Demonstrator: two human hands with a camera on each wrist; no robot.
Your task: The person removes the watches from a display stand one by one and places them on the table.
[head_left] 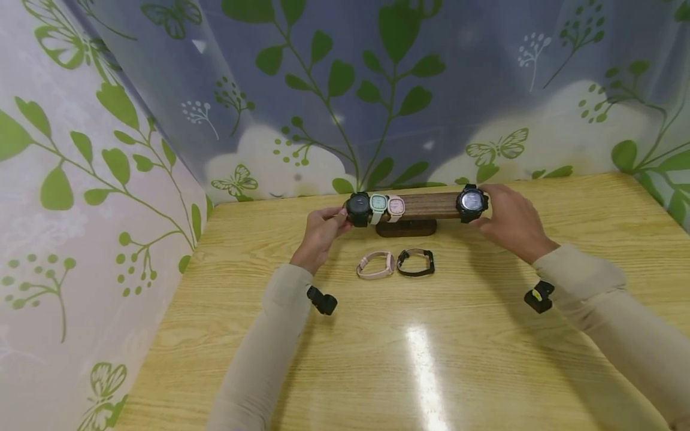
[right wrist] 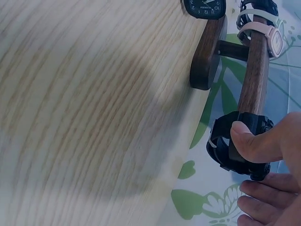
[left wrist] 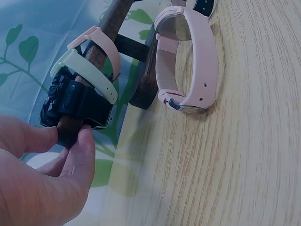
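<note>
A dark wooden watch stand (head_left: 431, 206) stands near the back of the table. At its left end, my left hand (head_left: 318, 236) pinches the tip of the bar (left wrist: 69, 134), beside a black watch (head_left: 358, 206). A mint watch (head_left: 378, 205) and a pink watch (head_left: 396, 206) sit side by side on the bar next to that one. My right hand (head_left: 514, 221) grips a chunky black watch (head_left: 472, 202) around the bar's right end, thumb on its strap in the right wrist view. Two closed-strap watches, one pink (left wrist: 205, 61) and one black (head_left: 431, 262), lie in front of the stand.
The stand's oval base (head_left: 405, 229) rests on the light wooden table (head_left: 345, 371). Behind the table hangs a leaf-patterned curtain (head_left: 302, 108), with more patterned cloth (head_left: 81, 197) at the left. A small black camera (head_left: 322, 300) hangs at the left wrist, another (head_left: 539, 297) at the right.
</note>
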